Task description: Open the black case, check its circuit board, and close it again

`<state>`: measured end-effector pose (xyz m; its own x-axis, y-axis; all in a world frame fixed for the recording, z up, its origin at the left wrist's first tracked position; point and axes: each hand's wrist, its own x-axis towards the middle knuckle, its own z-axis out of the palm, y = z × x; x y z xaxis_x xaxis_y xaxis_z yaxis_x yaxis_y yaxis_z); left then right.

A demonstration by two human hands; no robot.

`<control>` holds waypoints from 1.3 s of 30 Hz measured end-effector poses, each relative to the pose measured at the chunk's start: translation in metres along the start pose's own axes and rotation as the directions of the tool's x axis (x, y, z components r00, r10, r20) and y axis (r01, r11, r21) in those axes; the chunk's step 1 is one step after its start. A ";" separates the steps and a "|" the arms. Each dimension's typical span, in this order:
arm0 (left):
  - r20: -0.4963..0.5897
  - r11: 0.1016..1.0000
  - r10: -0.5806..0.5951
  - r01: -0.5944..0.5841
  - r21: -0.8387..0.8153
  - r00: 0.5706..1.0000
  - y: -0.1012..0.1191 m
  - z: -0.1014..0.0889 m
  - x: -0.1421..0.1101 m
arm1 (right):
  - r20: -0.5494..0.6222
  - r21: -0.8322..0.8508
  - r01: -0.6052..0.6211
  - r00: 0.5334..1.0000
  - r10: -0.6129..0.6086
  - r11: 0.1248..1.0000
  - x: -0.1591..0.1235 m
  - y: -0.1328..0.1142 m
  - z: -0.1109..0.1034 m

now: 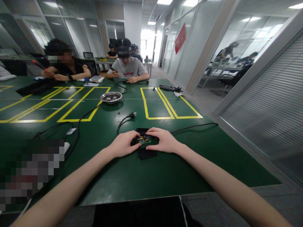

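A small green circuit board (145, 139) with copper-coloured coils lies between my two hands on the green table. My left hand (125, 143) holds its left side, with thumb and fingers curled around that edge. On the other side, my right hand (164, 141) has its fingers along the top right edge and its thumb near the lower right corner. Behind the board is a black plastic case half (141, 130), partly covered by my fingers. Another black case piece (147, 154) lies flat in front. A black cord (194, 126) runs off to the right, and a power plug (133, 115) rests beyond my left hand.
A metal bowl (111, 98) with small parts stands farther back. Yellow tape (161, 118) outlines rectangles on the table (189, 170). A folded black tripod (169, 88) lies at the far right. Cables (79, 126) cross the left side. Two people sit across the table, handling tools.
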<state>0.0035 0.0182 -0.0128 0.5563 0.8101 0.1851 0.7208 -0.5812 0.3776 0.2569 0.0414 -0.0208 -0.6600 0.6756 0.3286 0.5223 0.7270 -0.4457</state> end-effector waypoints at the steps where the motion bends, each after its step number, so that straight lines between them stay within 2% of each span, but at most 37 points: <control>1: 0.001 1.000 0.005 -0.005 -0.002 1.000 -0.001 0.000 0.000 | -0.006 -0.007 -0.005 1.000 0.005 1.000 0.000 -0.001 0.001; 12: 0.004 1.000 0.023 -0.024 0.016 1.000 -0.007 0.001 0.000 | -0.094 0.004 0.000 0.996 0.000 1.000 0.000 0.000 0.005; 16: -0.039 0.999 0.028 -0.027 0.027 0.999 -0.003 -0.007 0.000 | -0.122 -0.078 -0.097 0.989 0.087 0.992 0.001 0.007 -0.007; 19: -0.080 0.994 0.111 -0.109 0.028 0.991 0.002 -0.017 -0.005 | -0.082 -0.138 -0.126 0.990 0.116 0.982 -0.002 0.009 -0.018; 23: -0.065 0.971 0.217 -0.222 -0.092 0.974 0.011 -0.023 -0.012 | -0.017 -0.050 0.032 0.999 -0.033 0.998 -0.008 0.003 -0.025; 26: -0.027 0.968 0.185 -0.187 -0.167 0.982 0.014 -0.021 -0.015 | 0.056 0.023 0.072 0.996 -0.073 0.997 -0.009 -0.003 -0.024; 32: 0.036 0.968 0.163 -0.153 -0.197 0.986 0.015 -0.018 -0.016 | 0.176 0.051 0.052 0.982 -0.060 0.997 -0.008 -0.001 -0.024; 39: 0.067 0.988 0.149 -0.146 -0.048 0.987 0.017 -0.016 -0.014 | 0.229 0.052 0.023 0.973 -0.035 0.998 -0.010 -0.003 -0.025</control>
<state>0.0010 -0.0020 0.0053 0.6840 0.7074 0.1784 0.6112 -0.6891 0.3893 0.2753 0.0356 -0.0017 -0.7837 0.6041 0.1448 0.4778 0.7351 -0.4810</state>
